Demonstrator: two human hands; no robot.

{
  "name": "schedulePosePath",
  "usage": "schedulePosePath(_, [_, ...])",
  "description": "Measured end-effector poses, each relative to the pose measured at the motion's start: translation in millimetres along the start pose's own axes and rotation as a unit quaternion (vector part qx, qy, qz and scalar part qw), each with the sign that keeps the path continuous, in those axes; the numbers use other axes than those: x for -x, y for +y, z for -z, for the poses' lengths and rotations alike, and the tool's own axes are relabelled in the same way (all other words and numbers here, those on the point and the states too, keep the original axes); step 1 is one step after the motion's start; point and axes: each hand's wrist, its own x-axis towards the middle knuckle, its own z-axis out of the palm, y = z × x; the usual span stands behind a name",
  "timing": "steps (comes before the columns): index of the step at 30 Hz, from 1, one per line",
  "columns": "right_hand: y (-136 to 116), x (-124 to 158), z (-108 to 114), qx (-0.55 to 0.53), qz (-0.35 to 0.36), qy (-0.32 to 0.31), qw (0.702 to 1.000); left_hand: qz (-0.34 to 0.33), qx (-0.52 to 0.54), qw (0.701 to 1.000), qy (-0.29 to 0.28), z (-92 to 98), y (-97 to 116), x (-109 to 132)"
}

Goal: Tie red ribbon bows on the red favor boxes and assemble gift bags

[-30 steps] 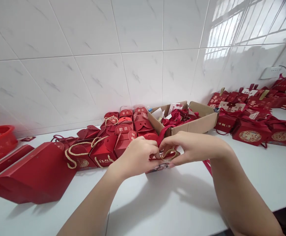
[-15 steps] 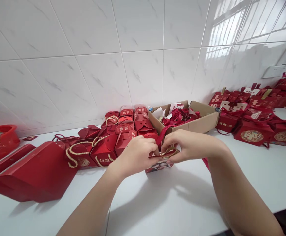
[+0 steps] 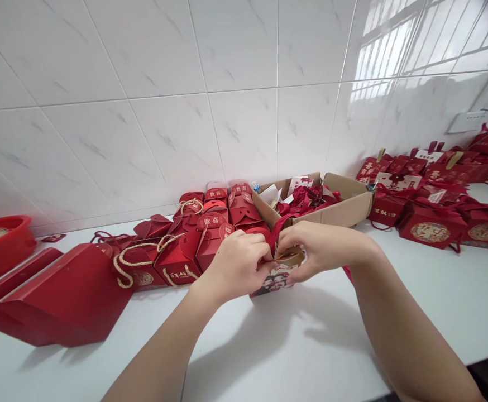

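A small red gift box [image 3: 272, 282] with a printed picture on its front stands on the white table, its top partly open. My left hand [image 3: 244, 259] pinches the box's upper edge at the left, fingers closed. Curled round the right side of the rim, my right hand [image 3: 306, 251] has its thumb at the front and its fingers at the back. The brown inside of the box shows between the two hands. The fingers hide much of the top edge and the flaps.
A cardboard carton [image 3: 336, 206] of dark red ribbons [image 3: 302, 202] and cards stands behind. Left of it are several red gift boxes [image 3: 213, 231], large red boxes [image 3: 66, 296] and a red basin [image 3: 5, 240]. More ribboned boxes [image 3: 430, 226] sit at the right.
The top of the small box shows more of its brown inside between my hands. My right fingers have shifted slightly on the rim. At far left, a hand in the basin has moved lower.
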Motion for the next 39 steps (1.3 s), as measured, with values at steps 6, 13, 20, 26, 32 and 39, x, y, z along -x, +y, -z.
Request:
schedulePosePath(6, [2,-4,1,0.024,0.01,-0.002,1.0,0.088,0.034,0.995,-0.031,-1.7,0,-1])
schedulePosePath(13, [3,-10,-3,0.043,-0.009,0.017,0.999,0.117,0.082,0.988,-0.06,-2.3,-5,-3])
schedulePosePath(20, [5,-13,-6,0.047,-0.012,0.031,0.998,0.12,0.087,0.989,-0.017,-2.1,-6,-3])
schedulePosePath(26, [8,-12,-7,0.04,-0.021,0.035,0.998,0.147,0.068,0.987,0.008,-6.6,-5,-5])
schedulePosePath(32, [10,-14,-7,0.03,-0.046,0.049,0.997,0.21,0.073,0.975,-0.026,2.2,-3,-6])
schedulePosePath(39, [19,24,23,-0.003,-0.131,0.065,0.989,0.224,0.103,0.969,0.031,42.3,12,12])
